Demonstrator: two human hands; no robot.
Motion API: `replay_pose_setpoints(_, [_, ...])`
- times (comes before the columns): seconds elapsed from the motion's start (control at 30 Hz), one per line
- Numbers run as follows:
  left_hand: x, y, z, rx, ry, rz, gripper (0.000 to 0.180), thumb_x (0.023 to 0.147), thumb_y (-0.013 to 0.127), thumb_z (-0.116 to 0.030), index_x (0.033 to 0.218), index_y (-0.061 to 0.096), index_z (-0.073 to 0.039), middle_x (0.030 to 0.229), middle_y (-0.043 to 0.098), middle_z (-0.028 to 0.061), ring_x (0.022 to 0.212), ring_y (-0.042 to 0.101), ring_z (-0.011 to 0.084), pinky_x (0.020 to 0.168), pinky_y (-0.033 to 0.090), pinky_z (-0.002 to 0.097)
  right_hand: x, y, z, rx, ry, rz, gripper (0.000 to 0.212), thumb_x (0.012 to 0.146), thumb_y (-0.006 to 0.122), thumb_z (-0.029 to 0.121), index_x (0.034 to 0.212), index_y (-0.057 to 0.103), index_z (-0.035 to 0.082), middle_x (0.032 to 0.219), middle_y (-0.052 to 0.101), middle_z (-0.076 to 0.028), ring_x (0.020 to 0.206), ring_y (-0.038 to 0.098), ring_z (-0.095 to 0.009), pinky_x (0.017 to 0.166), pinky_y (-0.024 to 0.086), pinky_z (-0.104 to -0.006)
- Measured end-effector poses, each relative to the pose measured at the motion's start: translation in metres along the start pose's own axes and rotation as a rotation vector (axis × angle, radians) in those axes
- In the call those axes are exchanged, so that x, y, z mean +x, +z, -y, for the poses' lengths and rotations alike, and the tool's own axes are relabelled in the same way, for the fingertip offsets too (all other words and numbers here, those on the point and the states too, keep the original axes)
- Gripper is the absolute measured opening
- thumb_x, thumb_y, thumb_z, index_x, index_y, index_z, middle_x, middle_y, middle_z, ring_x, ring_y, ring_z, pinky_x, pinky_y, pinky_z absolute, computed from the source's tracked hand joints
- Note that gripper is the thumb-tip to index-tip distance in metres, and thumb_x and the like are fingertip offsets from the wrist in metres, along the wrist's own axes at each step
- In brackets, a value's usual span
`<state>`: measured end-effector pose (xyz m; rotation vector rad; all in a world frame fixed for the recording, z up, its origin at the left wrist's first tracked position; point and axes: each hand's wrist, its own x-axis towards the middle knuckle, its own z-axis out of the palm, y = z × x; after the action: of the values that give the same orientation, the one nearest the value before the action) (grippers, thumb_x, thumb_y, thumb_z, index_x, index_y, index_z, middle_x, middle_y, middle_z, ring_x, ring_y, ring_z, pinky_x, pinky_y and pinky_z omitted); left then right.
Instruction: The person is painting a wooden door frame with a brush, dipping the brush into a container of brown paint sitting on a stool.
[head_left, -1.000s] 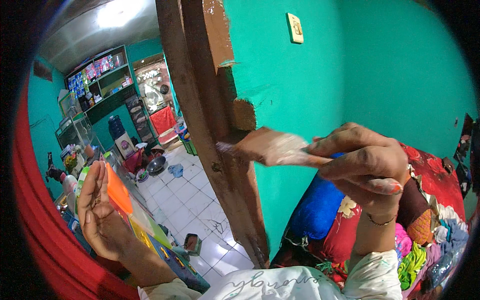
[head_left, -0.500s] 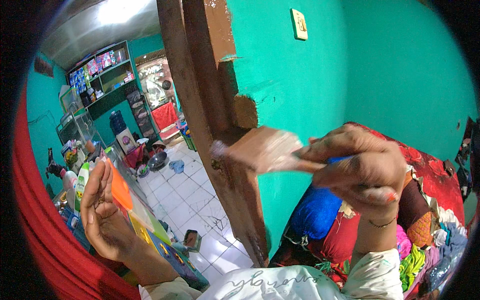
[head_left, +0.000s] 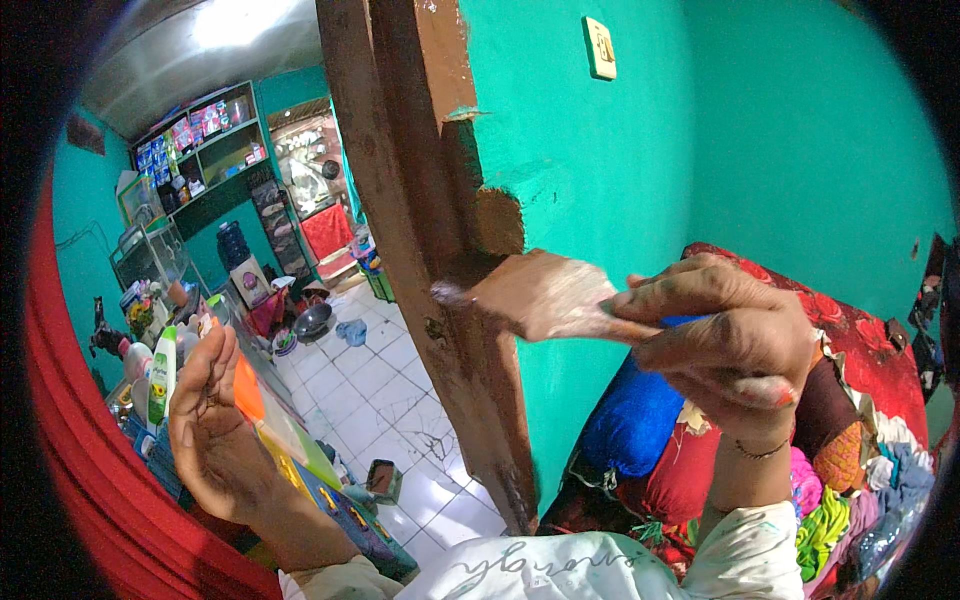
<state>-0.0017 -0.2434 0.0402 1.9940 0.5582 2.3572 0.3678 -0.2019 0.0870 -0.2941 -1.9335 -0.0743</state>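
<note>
My right hand [head_left: 735, 345] grips the handle of a wide, flat paintbrush [head_left: 560, 295] between thumb and fingers. The brush is held sideways, and its brown-stained bristle end points left at the dark brown wooden door frame [head_left: 400, 190]. Its tip overlaps the frame in view; whether it touches the wood I cannot tell. Brown paint also covers a strip of the green wall [head_left: 600, 170] beside the post, with an uneven patch near the brush. At the left, my left hand [head_left: 215, 440] is raised and open, palm inward, fingers stretched upward and holding nothing.
A red curtain [head_left: 90, 480] hangs along the left. On the white tiled floor [head_left: 345, 400] stands a small container [head_left: 383, 480] with brown inside. A light switch [head_left: 600, 48] sits on the wall. Pillows [head_left: 640, 425] and heaped clothes [head_left: 835, 530] lie at the right.
The paintbrush and my right hand have shifted slightly to the right. My left hand has moved a little; its fingers stay stretched.
</note>
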Motion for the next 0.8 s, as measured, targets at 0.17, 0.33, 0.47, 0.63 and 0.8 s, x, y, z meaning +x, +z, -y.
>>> replay_pose_setpoints(0.17, [-0.003, -0.011, 0.007, -0.047, 0.014, 0.026, 0.054, 0.092, 0.036, -0.03, 0.12, 0.049, 0.015, 0.126, 0.048, 0.036, 0.121, 0.048, 0.043, 0.108, 0.03, 0.0525, -0.015, -0.01, -0.001, 0.022, -0.158, -0.086, 0.06, 0.093, 0.04, 0.051, 0.074, 0.069, 0.002, 0.085, 0.068, -0.021, 0.073, 0.065, -0.031, 0.071, 0.053, -0.0434])
replay_pose_setpoints(0.33, [0.0, -0.004, 0.011, -0.034, -0.046, 0.04, 0.057, 0.092, 0.039, -0.035, 0.119, 0.049, 0.015, 0.124, 0.049, 0.0357, 0.12, 0.049, 0.0435, 0.108, 0.03, 0.0524, -0.016, 0.006, 0.008, -0.075, -0.251, -0.136, 0.007, 0.081, 0.068, 0.015, 0.078, 0.068, 0.009, 0.086, 0.068, -0.017, 0.074, 0.066, -0.029, 0.077, 0.055, -0.0459])
replay_pose_setpoints(0.47, [-0.001, -0.006, 0.012, -0.07, -0.028, 0.036, 0.062, 0.091, 0.04, -0.04, 0.118, 0.049, 0.015, 0.123, 0.05, 0.0356, 0.119, 0.05, 0.0438, 0.108, 0.03, 0.0525, -0.014, -0.002, 0.002, -0.068, -0.202, -0.034, 0.009, 0.081, 0.068, 0.016, 0.08, 0.069, 0.007, 0.089, 0.068, -0.018, 0.077, 0.066, -0.029, 0.077, 0.055, -0.044])
replay_pose_setpoints(0.63, [-0.002, -0.005, 0.012, -0.058, 0.021, 0.095, 0.063, 0.091, 0.04, -0.041, 0.118, 0.049, 0.015, 0.124, 0.05, 0.0351, 0.12, 0.049, 0.0437, 0.109, 0.029, 0.0523, -0.027, -0.004, -0.013, -0.069, -0.111, -0.147, 0.049, 0.094, 0.047, 0.042, 0.074, 0.068, 0.003, 0.09, 0.068, -0.018, 0.073, 0.066, -0.027, 0.07, 0.055, -0.037])
replay_pose_setpoints(0.8, [-0.002, -0.004, 0.013, -0.041, -0.007, 0.102, 0.064, 0.091, 0.04, -0.043, 0.119, 0.049, 0.014, 0.125, 0.05, 0.0342, 0.119, 0.05, 0.0433, 0.108, 0.03, 0.052, -0.031, 0.002, -0.003, 0.011, -0.249, -0.169, 0.025, 0.087, 0.062, 0.025, 0.077, 0.069, 0.003, 0.091, 0.068, -0.02, 0.076, 0.067, -0.029, 0.07, 0.055, -0.0381])
